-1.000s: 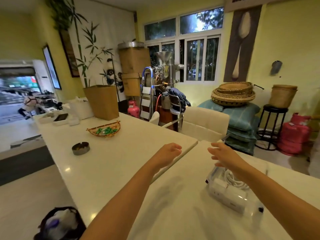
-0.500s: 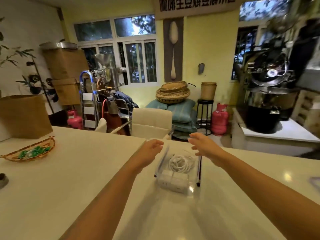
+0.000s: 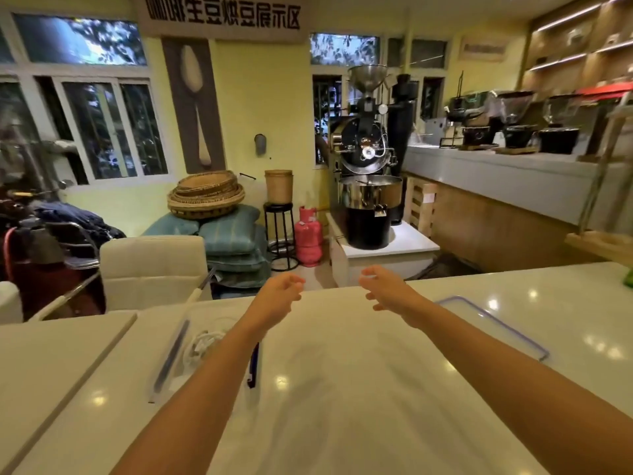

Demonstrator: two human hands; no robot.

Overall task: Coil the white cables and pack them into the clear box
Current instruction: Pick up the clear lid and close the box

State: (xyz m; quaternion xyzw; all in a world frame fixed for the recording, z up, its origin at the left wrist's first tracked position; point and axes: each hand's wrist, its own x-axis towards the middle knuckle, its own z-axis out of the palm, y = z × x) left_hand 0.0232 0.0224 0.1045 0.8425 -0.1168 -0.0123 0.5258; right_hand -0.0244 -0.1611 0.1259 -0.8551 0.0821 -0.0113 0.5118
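Both arms reach out over a white counter [image 3: 342, 389], the left hand [image 3: 279, 296] and right hand [image 3: 385, 289] loosely open, fingers curled, holding nothing. The clear box [image 3: 178, 341], a white cable [image 3: 202, 341] coiled inside, sits under the left forearm. Its lid [image 3: 493, 325] lies flat beside the right forearm.

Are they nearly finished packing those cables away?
Nearly. White cable already lies coiled inside the clear box. Left hand and right hand are both empty. The lid lies apart on the counter, not yet fitted.
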